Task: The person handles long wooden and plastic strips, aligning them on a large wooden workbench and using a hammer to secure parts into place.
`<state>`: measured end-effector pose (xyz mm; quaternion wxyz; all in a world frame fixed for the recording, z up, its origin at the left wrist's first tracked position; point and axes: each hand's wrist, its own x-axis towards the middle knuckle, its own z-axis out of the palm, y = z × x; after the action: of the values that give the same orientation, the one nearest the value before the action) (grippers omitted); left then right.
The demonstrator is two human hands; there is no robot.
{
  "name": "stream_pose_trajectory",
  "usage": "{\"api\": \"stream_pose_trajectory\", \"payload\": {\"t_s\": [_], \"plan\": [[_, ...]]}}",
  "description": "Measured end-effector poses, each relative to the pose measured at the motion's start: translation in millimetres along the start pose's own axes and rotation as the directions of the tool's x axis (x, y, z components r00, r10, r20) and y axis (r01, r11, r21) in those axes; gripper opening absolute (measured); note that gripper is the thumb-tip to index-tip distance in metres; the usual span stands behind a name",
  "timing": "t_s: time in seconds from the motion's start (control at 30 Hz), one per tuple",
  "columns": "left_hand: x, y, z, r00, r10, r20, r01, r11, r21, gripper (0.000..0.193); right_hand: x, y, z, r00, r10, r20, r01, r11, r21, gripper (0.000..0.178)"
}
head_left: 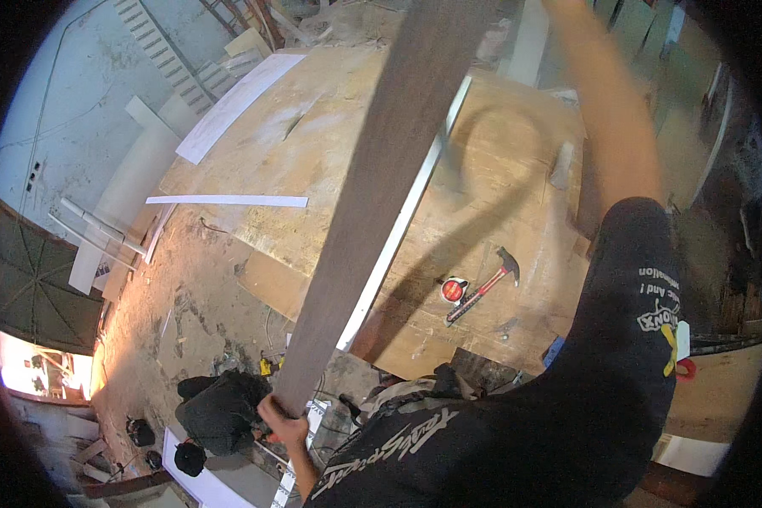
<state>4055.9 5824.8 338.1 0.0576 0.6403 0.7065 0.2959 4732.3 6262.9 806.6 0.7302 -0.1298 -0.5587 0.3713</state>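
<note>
A long dark brown board [372, 186] slants across the view from the top edge down to the lower left. My left hand [288, 423] grips its lower end, thumb and fingers wrapped about the edge. My right arm stretches up along the right side, smeared by motion, and its hand lies beyond the top edge. Beside the brown board runs a narrow white strip [406, 216]. On the plywood tabletop [330, 157], right of the board, lie a claw hammer [487, 288] with a red and black handle and a round red tape measure [454, 290].
A person [224, 411] in dark clothes and a cap crouches on the floor at lower left, near my left hand. A white strip [229, 201] and a white panel [241, 106] lie along the table's left side. A ladder [165, 55] leans against the far wall.
</note>
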Motion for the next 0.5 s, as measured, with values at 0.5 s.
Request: {"api": "stream_pose_trajectory", "payload": {"t_s": [0.5], "plan": [[-8, 111, 47, 0.978, -0.118, 0.172, 0.146, 0.976, -0.161, 0.06, -101, 81, -166, 0.832, 0.14, -0.537, -0.386, 0.841, -0.379, 0.05]]}}
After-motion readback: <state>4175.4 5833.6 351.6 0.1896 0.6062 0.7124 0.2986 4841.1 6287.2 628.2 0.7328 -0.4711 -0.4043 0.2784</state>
